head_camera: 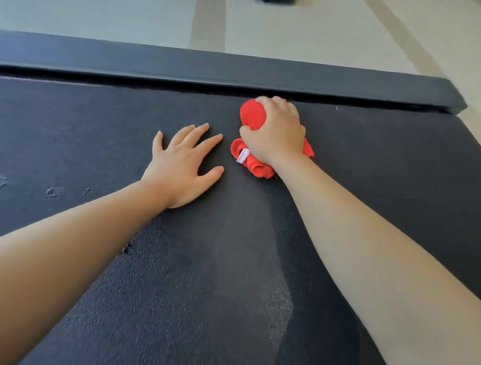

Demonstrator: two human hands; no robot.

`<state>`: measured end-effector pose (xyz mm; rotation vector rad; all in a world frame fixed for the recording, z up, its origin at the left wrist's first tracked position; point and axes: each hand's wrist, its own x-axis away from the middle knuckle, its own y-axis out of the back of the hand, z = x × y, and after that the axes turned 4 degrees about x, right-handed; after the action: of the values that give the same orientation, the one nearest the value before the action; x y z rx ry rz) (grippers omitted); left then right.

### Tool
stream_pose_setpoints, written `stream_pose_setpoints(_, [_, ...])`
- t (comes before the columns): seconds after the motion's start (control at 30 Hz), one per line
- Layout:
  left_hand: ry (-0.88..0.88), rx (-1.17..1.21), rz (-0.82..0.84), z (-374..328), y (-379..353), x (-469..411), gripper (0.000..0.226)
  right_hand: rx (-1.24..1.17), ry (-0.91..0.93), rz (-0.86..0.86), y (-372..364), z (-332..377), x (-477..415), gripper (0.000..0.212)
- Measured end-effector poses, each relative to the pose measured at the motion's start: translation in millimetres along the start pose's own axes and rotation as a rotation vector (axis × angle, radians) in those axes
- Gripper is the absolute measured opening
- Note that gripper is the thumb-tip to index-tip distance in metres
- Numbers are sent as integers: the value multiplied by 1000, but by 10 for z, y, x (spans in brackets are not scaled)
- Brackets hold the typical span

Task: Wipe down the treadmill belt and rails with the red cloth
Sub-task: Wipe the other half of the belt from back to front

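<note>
The black textured treadmill belt (pixel 104 125) fills most of the view. Along its far edge runs the dark side rail (pixel 234 70). My right hand (pixel 278 132) grips a bunched red cloth (pixel 252 116) with a small white tag, pressing it on the belt right beside the rail. My left hand (pixel 182 164) lies flat on the belt, fingers spread, a little to the left of the cloth and apart from it. A paler streak (pixel 250 247) runs down the belt from the cloth toward me, and dusty marks (pixel 54 192) show at the left.
Beyond the rail lies a pale tiled floor (pixel 312 28) with darker stripes. The rail ends at a corner (pixel 453 104) on the right. A dark object (pixel 277 1) sits on the floor at the top edge.
</note>
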<state>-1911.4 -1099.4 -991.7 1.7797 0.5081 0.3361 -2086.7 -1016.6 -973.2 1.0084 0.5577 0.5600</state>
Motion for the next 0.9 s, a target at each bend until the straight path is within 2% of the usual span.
stream_pose_setpoints(0.2, [4,16,-5,-24,47,4,70,3,46,8,-26,4,-349,60])
stream_pose_setpoints(0.37, [-8,4,-14,-3,29,-9,62,1,81,63,72,-29,-87,64])
stream_pose_setpoints(0.6, [21,23,-36,-74,54,270,58,-17,115,91,338,-12,1183,64])
stream_pose_setpoints(0.77, [-5,90,-24,-140,103,1312,57,-61,127,90,546,151,2387,62])
stream_pose_setpoints(0.9, [-74,61,68,-139,208,2178,67,-34,200,69,613,267,3307,63])
